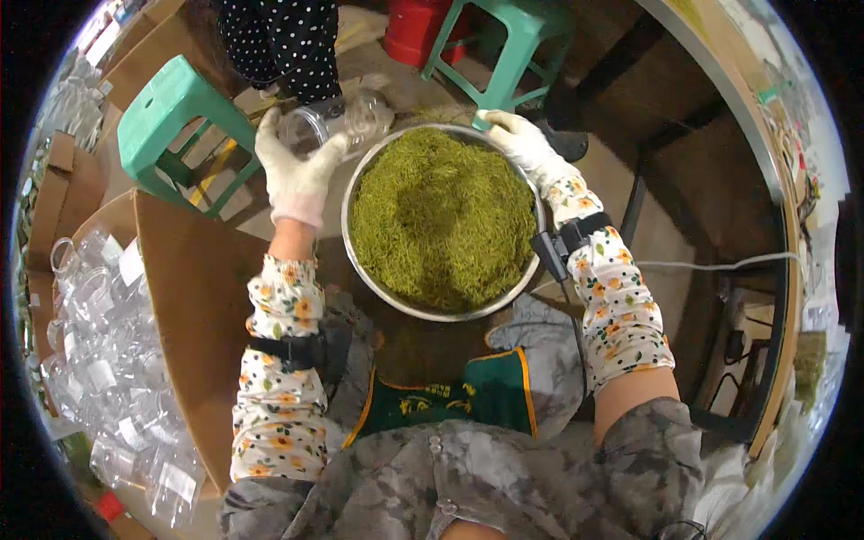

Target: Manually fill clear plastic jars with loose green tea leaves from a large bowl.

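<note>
A clear plastic jar (324,123) lies sideways in the grasp of my left hand (297,169), which wears a white knit glove. Its thumb and fingers spread around the jar at the left far side of the basin. A round metal basin (347,233) heaped with green moss (442,223) stands before me, with a hollow in the heap. At the basin's upper right rim is my gloved right hand (520,142), fingers bent near a stool leg. Whether it grips the rim is hard to tell. Both forearms wear flowered sleeves with black straps.
On the left, a cardboard box (185,324) stands beside many clear plastic containers (111,364). Green plastic stools (162,115) (506,40) and a red bucket (418,30) are beyond. A person in dotted trousers (290,47) stands ahead. At right are a table edge (786,324) and a white cable (715,264).
</note>
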Action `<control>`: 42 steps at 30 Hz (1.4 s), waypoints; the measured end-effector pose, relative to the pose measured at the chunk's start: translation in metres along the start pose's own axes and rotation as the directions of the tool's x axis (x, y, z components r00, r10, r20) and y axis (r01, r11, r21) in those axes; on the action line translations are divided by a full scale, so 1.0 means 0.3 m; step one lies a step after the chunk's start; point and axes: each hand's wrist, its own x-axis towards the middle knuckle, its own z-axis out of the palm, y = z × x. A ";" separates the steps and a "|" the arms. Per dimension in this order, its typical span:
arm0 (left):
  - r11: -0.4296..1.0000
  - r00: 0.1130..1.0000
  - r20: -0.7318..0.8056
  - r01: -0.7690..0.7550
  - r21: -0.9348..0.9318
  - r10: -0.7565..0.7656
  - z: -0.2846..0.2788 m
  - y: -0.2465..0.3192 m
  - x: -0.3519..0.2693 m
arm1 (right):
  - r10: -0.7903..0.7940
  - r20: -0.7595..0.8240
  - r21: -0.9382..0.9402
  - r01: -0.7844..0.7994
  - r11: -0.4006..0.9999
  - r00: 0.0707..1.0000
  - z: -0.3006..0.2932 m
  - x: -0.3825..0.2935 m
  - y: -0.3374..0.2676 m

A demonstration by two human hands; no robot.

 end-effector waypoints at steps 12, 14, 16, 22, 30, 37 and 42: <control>0.992 0.994 -0.008 0.113 -0.065 -0.113 -0.223 -0.047 0.010 | 0.177 0.560 -0.525 0.182 0.831 0.809 0.509 0.590 0.259; 0.966 0.991 -0.031 0.121 -0.231 -0.131 -0.228 -0.035 0.008 | 0.326 0.568 -0.597 0.105 0.795 0.756 0.546 0.619 0.275; 0.963 0.989 -0.018 0.141 -0.229 -0.149 -0.224 -0.021 0.003 | 0.387 0.561 -0.633 0.078 0.770 0.732 0.563 0.620 0.277; 0.970 0.990 0.028 0.144 -0.197 -0.141 -0.194 0.009 -0.014 | 0.600 0.455 -0.774 -0.041 0.632 0.658 0.552 0.591 0.238; 0.949 0.986 0.034 0.168 -0.267 -0.165 -0.166 -0.044 0.003 | 0.655 0.506 -0.795 0.008 0.607 0.561 0.470 0.598 0.200; 0.961 0.985 0.080 0.167 -0.219 -0.153 -0.177 -0.264 0.157 | 0.484 0.526 -0.658 -0.026 0.753 0.700 0.459 0.584 0.254; 0.988 0.990 0.071 0.128 -0.084 -0.122 -0.174 -0.448 0.320 | 0.276 0.370 -0.533 -0.040 0.845 0.887 0.478 0.543 0.308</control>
